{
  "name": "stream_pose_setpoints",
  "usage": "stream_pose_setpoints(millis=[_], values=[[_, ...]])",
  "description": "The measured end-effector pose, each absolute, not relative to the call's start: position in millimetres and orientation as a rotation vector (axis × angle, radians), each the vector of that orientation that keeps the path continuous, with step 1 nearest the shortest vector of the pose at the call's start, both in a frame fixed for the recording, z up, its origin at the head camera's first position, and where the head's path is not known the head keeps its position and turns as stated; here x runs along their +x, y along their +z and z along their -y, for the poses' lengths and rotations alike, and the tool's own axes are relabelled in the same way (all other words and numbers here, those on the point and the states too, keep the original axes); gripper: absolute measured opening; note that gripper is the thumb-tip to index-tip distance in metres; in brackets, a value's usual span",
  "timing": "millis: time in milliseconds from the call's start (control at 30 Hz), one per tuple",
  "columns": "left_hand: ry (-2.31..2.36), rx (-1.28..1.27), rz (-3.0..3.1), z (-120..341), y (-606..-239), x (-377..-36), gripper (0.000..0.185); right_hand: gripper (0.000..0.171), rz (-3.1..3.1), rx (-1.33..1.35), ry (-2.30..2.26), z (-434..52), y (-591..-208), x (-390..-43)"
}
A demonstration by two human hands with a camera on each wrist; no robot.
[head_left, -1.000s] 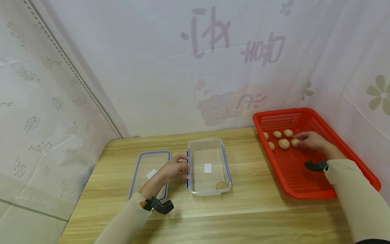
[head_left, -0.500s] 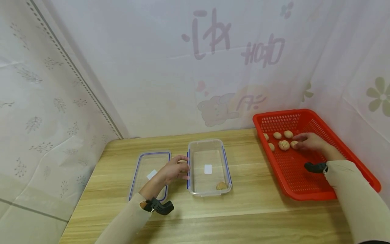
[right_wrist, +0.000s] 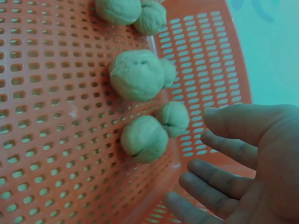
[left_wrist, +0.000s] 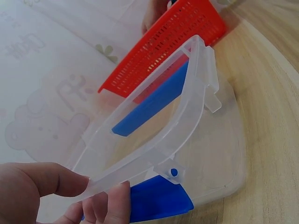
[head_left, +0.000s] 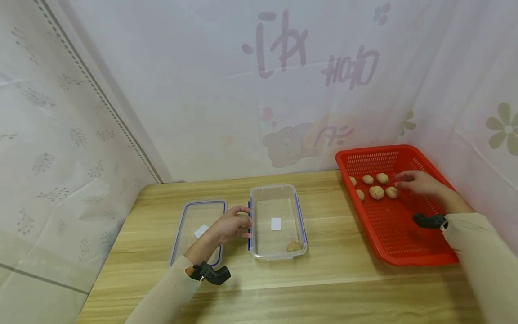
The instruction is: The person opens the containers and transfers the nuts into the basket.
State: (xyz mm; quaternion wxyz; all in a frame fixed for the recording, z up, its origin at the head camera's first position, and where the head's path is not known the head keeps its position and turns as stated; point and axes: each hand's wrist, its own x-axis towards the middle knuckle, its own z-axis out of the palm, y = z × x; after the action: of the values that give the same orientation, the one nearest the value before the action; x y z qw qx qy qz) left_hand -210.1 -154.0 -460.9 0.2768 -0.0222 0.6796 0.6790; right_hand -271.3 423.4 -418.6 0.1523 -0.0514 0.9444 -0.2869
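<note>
My left hand grips the left side of a clear plastic food container; in the left wrist view its thumb lies at the rim, with fingers outside by a blue clip. A single walnut sits in the container's near right corner. My right hand is over the red plastic basket, fingers spread with nothing between them. Just left of its fingertips are several walnuts in the basket, and the right wrist view shows the nearest walnut apart from the fingers.
Left of the container lies its clear lid with a blue seal, partly covered by my left forearm. A white label shows in the container. All stands on a wooden table before a printed curtain.
My right hand has drawn back to the right from the walnut at its fingertips, which stays in the basket and now shows fully. The left hand and container have not moved.
</note>
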Motion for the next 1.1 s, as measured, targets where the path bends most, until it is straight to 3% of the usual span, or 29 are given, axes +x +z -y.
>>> stream_pose_setpoints(millis=[500, 1100], values=[[1.810, -0.064, -1.822, 155, -458, -210, 0.054, 0.079, -2.927, -0.348, -0.759, -391, -390, -278], [1.809, -0.056, -1.817, 156, -458, -210, 0.051, 0.081, -2.859, -0.598, -0.612, -308, -365, -267]])
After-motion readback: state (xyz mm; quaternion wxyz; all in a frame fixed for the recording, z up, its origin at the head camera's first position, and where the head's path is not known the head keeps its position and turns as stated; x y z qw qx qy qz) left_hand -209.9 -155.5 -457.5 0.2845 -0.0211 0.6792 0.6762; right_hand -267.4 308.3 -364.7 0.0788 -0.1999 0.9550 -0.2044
